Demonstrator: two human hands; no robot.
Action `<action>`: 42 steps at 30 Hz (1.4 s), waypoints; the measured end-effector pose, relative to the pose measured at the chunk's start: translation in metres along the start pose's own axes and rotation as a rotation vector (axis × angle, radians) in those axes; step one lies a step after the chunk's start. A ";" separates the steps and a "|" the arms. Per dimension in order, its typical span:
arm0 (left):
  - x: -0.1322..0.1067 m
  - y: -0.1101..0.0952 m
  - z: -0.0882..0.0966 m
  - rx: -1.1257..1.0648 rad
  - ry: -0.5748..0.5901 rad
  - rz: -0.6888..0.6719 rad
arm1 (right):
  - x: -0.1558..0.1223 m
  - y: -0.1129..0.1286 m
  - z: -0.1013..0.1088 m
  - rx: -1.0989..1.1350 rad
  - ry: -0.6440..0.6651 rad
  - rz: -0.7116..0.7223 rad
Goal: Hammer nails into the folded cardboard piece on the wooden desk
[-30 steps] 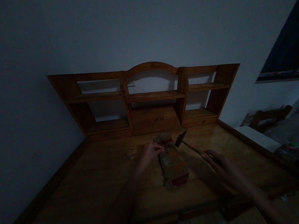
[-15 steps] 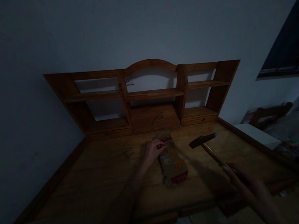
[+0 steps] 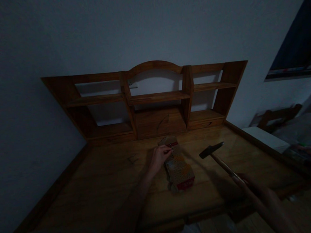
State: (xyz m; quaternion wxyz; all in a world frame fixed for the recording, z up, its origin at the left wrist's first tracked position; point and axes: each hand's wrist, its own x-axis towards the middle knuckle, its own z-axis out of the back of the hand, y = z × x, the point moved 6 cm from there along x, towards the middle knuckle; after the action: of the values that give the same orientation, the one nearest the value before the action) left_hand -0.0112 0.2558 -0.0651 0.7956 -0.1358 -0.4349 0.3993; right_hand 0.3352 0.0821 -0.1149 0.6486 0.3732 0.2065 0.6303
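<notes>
My left hand [image 3: 160,157] is pinched over the upper part of a flattened piece of printed cardboard [image 3: 183,171], brown with orange and red patches. Something tiny shows at its fingertips, too small and dark to make out. In my right hand [image 3: 251,188] is a hammer [image 3: 211,149], gripped by its wooden handle. The dark hammer head hangs over the desk, to the right of the cardboard and apart from it. Several thin dark pieces, perhaps nails [image 3: 132,159], lie on the desk left of my left hand.
The wooden desk [image 3: 101,183] has a raised shelf unit [image 3: 158,97] along its back, against the wall. A white box-like surface [image 3: 264,137] and a wooden chair back [image 3: 279,117] are beyond the right edge. The light is dim.
The hammer head has tilted slightly and dropped a little. My left hand keeps its pinch over the cardboard. The whole view has shifted slightly.
</notes>
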 end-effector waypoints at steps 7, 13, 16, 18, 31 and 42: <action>-0.001 -0.001 -0.001 0.019 -0.005 -0.005 | 0.002 -0.010 -0.004 0.063 -0.012 -0.020; -0.004 -0.003 0.002 0.056 0.021 -0.016 | 0.002 -0.020 -0.006 0.209 -0.060 -0.052; -0.004 -0.002 0.003 0.091 0.030 -0.009 | 0.001 -0.026 -0.010 0.286 -0.057 -0.127; -0.004 -0.002 0.004 0.098 0.034 -0.003 | 0.000 -0.024 -0.012 0.313 -0.080 -0.154; -0.007 0.003 0.024 0.048 -0.046 0.029 | 0.004 -0.037 -0.021 0.320 -0.030 -0.200; -0.012 -0.007 0.007 -0.113 0.170 0.034 | 0.005 -0.033 -0.029 0.376 0.065 -0.225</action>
State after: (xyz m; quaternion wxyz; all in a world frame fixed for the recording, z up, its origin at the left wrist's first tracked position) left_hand -0.0170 0.2415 -0.0640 0.8138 -0.2214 -0.3850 0.3748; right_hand 0.3364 0.0957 -0.1572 0.6268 0.4417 0.3814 0.5163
